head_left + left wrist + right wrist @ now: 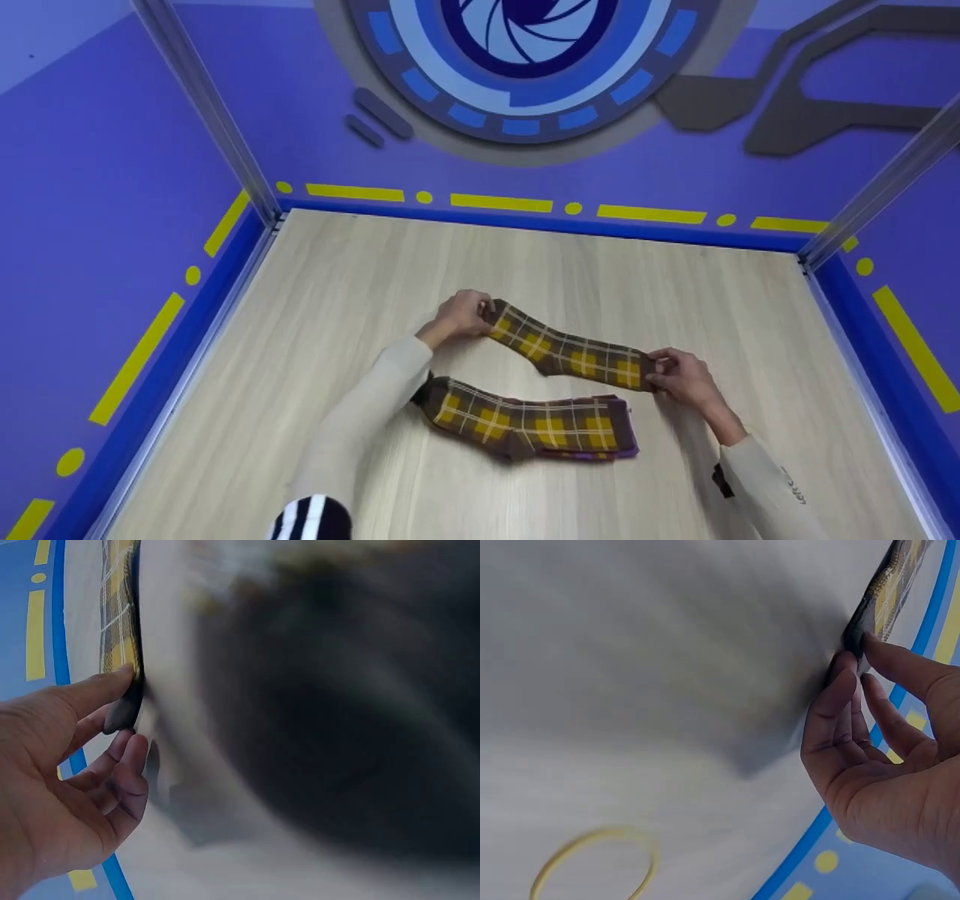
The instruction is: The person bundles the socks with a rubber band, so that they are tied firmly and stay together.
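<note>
A brown and yellow plaid sock (574, 351) is stretched out between both hands over the table. At its toe end, my left hand (465, 312) pinches the dark tip; the left wrist view shows the thumb on top of the sock (120, 637). My right hand (682, 377) pinches the cuff between thumb and fingers, as the right wrist view also shows on the sock (889, 600). Nearer the body, a second plaid sock (525, 421) lies flat, its toe to the left. Purple fabric (628, 442) peeks out under its cuff.
The wood-grain table (375, 262) is bounded by blue-purple panels with yellow dashes (501, 202) at the back and both sides. Metal posts (217, 120) stand at the back corners. A yellow ring shape (596, 840) appears low in the right wrist view.
</note>
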A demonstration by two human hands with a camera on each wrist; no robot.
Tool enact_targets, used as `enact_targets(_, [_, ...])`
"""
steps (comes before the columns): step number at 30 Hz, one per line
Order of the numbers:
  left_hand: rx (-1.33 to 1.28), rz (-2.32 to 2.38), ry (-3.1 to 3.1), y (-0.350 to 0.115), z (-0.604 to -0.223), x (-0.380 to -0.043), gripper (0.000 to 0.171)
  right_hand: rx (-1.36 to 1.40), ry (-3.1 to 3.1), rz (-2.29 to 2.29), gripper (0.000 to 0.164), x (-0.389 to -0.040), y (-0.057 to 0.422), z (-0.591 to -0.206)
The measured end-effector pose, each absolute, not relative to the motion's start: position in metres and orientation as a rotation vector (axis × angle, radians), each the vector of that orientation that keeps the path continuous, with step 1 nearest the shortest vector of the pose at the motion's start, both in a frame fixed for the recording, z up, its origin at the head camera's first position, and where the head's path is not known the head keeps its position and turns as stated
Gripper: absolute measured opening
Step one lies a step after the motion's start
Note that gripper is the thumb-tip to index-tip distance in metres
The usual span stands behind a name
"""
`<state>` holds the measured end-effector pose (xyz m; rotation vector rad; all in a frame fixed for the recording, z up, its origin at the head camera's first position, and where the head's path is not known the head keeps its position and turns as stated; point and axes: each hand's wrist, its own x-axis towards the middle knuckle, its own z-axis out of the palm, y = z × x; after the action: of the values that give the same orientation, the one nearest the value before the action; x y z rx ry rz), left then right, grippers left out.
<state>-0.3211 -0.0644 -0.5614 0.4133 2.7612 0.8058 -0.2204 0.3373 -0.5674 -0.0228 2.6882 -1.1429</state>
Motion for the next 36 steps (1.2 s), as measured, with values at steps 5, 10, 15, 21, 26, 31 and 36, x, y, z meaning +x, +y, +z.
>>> enact_targets(5, [0.399, 0.837, 2.724, -0.096, -0.558, -0.300, 0.022, -0.083, 2.712, -1.108, 0.035, -0.219, 0.318, -0.569])
enact_targets(10, [0.380, 0.873, 2.715, -0.115, -0.559, -0.285, 0.014, -0.119, 2.700, -1.141, 0.035, -0.218, 0.310, -0.573])
enact_targets(15, [0.331, 0.911, 2.766, -0.119, -0.563, -0.279, 0.019, -0.117, 2.701, -1.176, 0.045, -0.218, 0.309, -0.577])
enact_targets(21, [0.177, 0.975, 2.829, -0.120, -0.565, -0.277, 0.026, -0.177, 2.747, -1.115, 0.044, -0.221, 0.305, -0.578])
enact_targets(26, [0.127, 0.986, 2.787, -0.119, -0.563, -0.275, 0.033, -0.115, 2.742, -1.132, 0.032, -0.220, 0.301, -0.578])
enact_targets(31, [0.154, 1.032, 2.762, -0.119, -0.562, -0.272, 0.019, -0.087, 2.755, -1.136, 0.018, -0.220, 0.298, -0.578])
enact_targets(36, [0.158, 1.062, 2.759, -0.120, -0.559, -0.268, 0.008, -0.078, 2.684, -1.234, 0.015, -0.218, 0.300, -0.578])
